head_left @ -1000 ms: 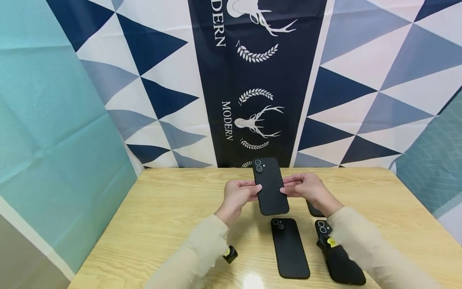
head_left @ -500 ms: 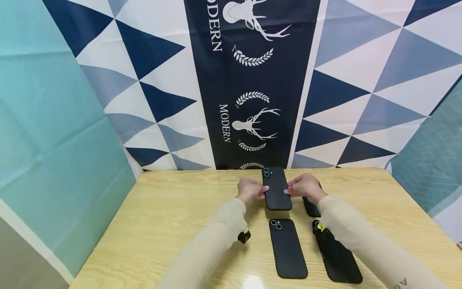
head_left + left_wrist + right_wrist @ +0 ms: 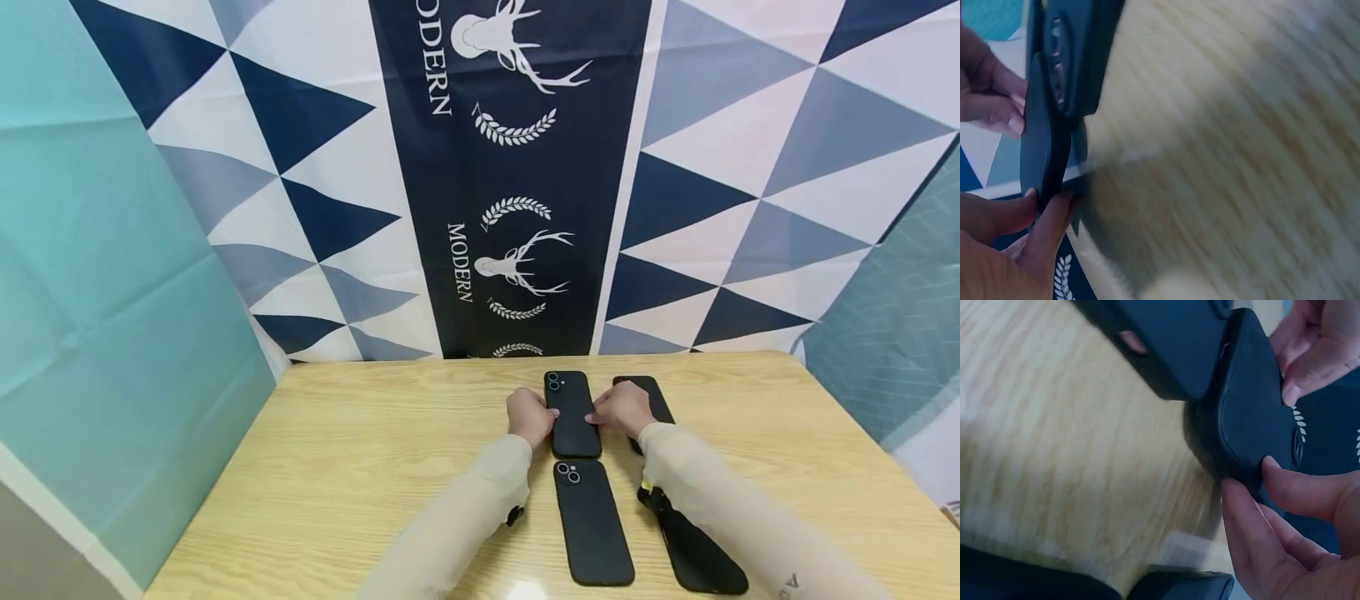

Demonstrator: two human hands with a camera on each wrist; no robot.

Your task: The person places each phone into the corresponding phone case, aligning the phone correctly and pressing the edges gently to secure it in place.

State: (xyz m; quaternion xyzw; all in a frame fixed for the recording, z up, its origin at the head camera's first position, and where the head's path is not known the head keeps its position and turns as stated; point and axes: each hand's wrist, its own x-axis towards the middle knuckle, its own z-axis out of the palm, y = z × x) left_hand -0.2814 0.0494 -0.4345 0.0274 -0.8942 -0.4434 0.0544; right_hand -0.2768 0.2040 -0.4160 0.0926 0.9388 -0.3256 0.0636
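Observation:
A black phone (image 3: 573, 429), back side up with two lenses at its upper left corner, lies close over the table near its far edge. My left hand (image 3: 531, 415) pinches its left edge between thumb and fingers, and my right hand (image 3: 624, 408) pinches its right edge. In the left wrist view the phone (image 3: 1044, 137) shows edge-on and tilted, with the thumb on one face and fingers beneath. The right wrist view shows its lower end (image 3: 1250, 419) by another phone's corner. That second black phone (image 3: 594, 523) lies directly in front, lenses up.
To the right, another black phone (image 3: 652, 396) lies partly behind my right hand. A further black phone (image 3: 701, 550) sits at the front right, partly covered by my right sleeve (image 3: 720, 487). The wooden table (image 3: 360, 467) ends at a patterned cloth backdrop (image 3: 517, 167).
Both hands have lowered the pinched phone from upright above the table to nearly flat at its surface, just behind the front phone. The back right phone shows more.

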